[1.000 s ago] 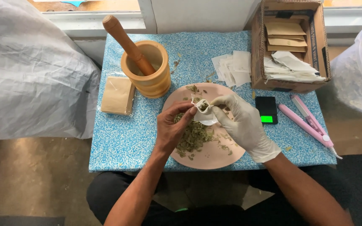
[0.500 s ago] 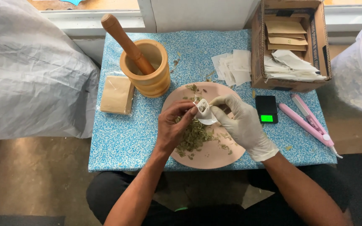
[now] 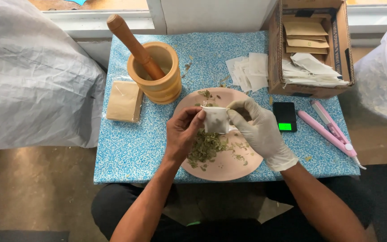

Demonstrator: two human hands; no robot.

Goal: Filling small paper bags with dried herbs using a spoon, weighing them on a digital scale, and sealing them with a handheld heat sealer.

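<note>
Head view, looking down on a small table [image 3: 126, 152] covered in blue speckled cloth. The bare left hand [image 3: 182, 132] and the white-gloved right hand [image 3: 258, 130] meet over a pink plate [image 3: 229, 168], each pinching one side of a small white filter sachet [image 3: 215, 119] between thumb and fingertips; the fingers of both hands are closed on its edges, and the sachet hangs upright just above the plate. Beneath it lies a loose heap of dried green leaves [image 3: 206, 148]. Behind the plate, to the left, stands a wooden mortar [image 3: 157, 80] with its pestle [image 3: 133, 42] leaning inside; a flat tan packet [image 3: 124, 101] lies beside it. To the right are spare white sachets [image 3: 248, 71], a cardboard box [image 3: 310, 45] of envelopes, a small black scale [image 3: 285, 116] and a pink heat sealer [image 3: 330, 130].
</note>
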